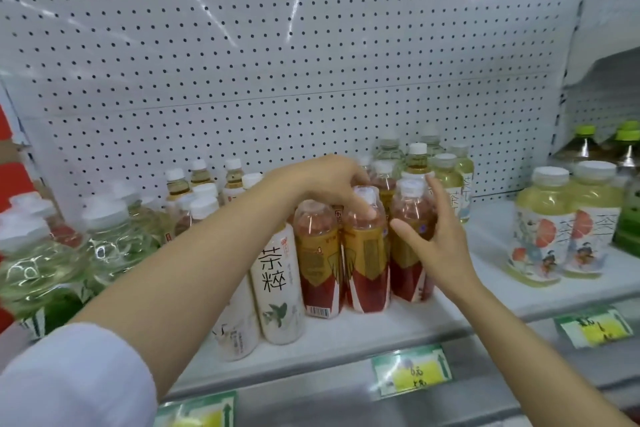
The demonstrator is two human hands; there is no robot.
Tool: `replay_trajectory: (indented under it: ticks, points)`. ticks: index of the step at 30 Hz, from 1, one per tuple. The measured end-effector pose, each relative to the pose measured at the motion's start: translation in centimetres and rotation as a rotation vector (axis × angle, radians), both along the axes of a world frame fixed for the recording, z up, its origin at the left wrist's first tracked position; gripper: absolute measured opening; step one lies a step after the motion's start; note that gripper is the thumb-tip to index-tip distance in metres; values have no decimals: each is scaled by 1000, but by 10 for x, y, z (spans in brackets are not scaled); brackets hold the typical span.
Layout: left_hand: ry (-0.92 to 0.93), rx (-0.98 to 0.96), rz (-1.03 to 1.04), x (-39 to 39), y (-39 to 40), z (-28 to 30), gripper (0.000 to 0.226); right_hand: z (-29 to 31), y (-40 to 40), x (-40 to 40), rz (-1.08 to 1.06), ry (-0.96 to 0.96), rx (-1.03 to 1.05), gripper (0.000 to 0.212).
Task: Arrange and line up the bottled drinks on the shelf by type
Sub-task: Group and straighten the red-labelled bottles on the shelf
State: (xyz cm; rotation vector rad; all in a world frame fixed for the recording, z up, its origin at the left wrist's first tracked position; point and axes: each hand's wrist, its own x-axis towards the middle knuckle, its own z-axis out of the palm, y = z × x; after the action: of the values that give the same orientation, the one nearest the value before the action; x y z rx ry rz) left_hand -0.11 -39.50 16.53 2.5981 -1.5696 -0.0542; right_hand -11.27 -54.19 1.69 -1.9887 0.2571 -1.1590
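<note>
Setting: a white shop shelf backed by perforated pegboard, with yellow-and-green price tags on its front edge.
Landmark: three red-and-gold tea bottles standing together at the front middle of the shelf.
Left of landmark: a white-labelled tea bottle touching the leftmost red one, then clear green-tinted bottles further left.
Right of landmark: pale yellow illustrated-label bottles, well apart.
Behind landmark: mixed pale and amber bottles, unsorted.
Left hand: draped over the landmark's caps, fingers curled down onto the middle bottle's shoulder.
Right hand: fingers spread, cupping the right-hand red bottle's side; contact looks light.
Step, as I judge it: squaring the red row.
Doing it well: press low on the bodies rather than the caps so none tips; keep labels forward and fronts level with the shelf edge.
</note>
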Motion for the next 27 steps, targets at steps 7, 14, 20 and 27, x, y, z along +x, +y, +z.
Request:
replay_trajectory:
  ticks: [7,14,20,27]
  points:
    - [-5,18,58,16,-24,9,56,-1,-11,-3,120,-19,78,75]
    - [20,13,171,42,-67,6,63,-6,-22,3,199,35,48,84]
    - [-41,104,201,31,-49,14,76,-9,-28,3,264,77,11,98]
    - [-15,417,324,10,11,28,67,-16,-28,6,230,138,1,103]
